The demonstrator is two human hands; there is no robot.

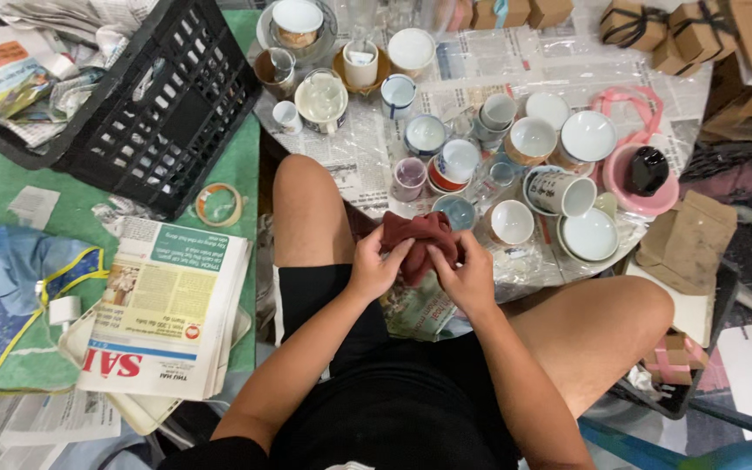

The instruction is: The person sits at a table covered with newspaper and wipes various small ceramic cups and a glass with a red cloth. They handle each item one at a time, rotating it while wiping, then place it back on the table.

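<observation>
Both hands meet over the lap: the left hand and right hand each pinch a crumpled dark-red cloth, fingers pressed into its folds; what it wraps cannot be told. Just beyond it stand crowded cups and bowls, a white cup and a blue-glazed cup nearest, a lying mug and a pink bowl further right. They sit on a plastic sheet over newsprint. Left lie a stack of newspapers, a tape roll and a tilted black crate on a green mat. Tied brown boxes line the far edge.
</observation>
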